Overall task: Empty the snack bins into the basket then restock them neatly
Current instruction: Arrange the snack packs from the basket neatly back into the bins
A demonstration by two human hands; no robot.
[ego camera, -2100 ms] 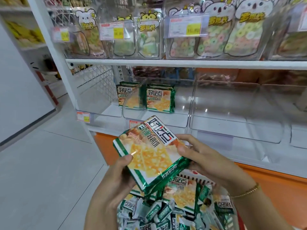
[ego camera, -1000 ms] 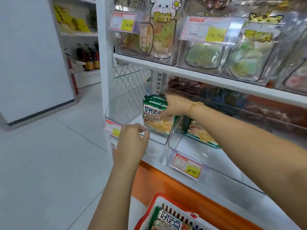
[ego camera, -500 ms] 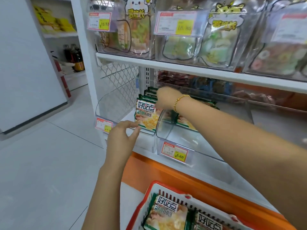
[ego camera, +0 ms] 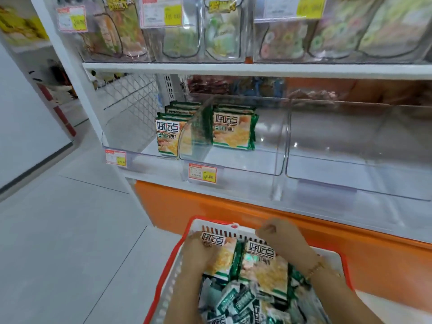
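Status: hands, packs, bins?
Left hand grips a pack in basket; right hand curled beside, hold unclear. Two bins part-stocked. No obstruction seen.

Both arms come in from the bottom, near 6 o'clock. The left arm points to 12 o'clock, and the left hand (ego camera: 198,252) curls round the edge of a snack packet (ego camera: 223,254). The right arm slants toward 11 o'clock. The right hand (ego camera: 279,237) is curled like a fist; I cannot tell if it holds anything.
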